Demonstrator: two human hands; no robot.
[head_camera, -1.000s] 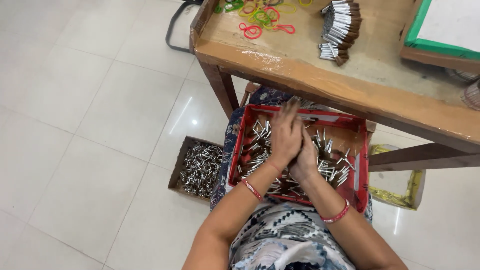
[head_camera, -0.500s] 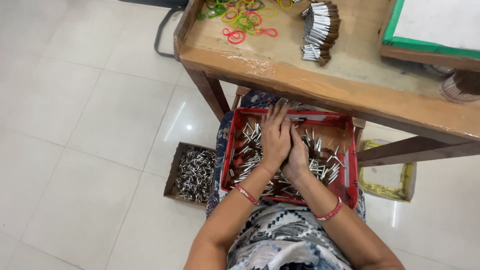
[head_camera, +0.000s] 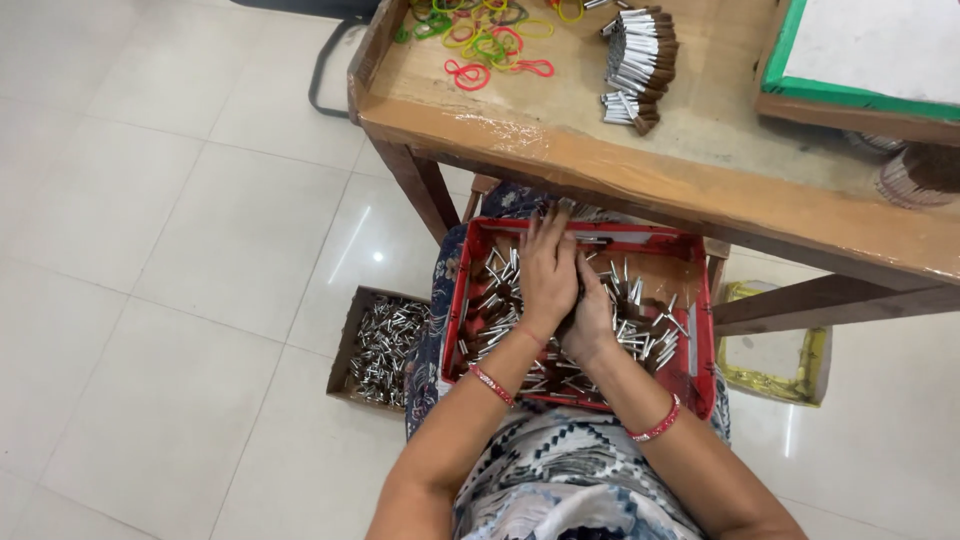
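Since the earlier frame your view has drifted left; both hands stay pressed together inside the red plastic tray (head_camera: 690, 300) on your lap. Left hand (head_camera: 547, 272) and right hand (head_camera: 590, 318) cup 1 bundle of small silver-tipped brown sticks (head_camera: 640, 335) (light, slippery, probably stiff); squeeze mid-length.

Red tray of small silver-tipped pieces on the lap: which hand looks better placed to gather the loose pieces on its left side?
Probably the left hand: it lies flat over the red tray's left-centre pieces, while the right hand sits curled against it, further right.
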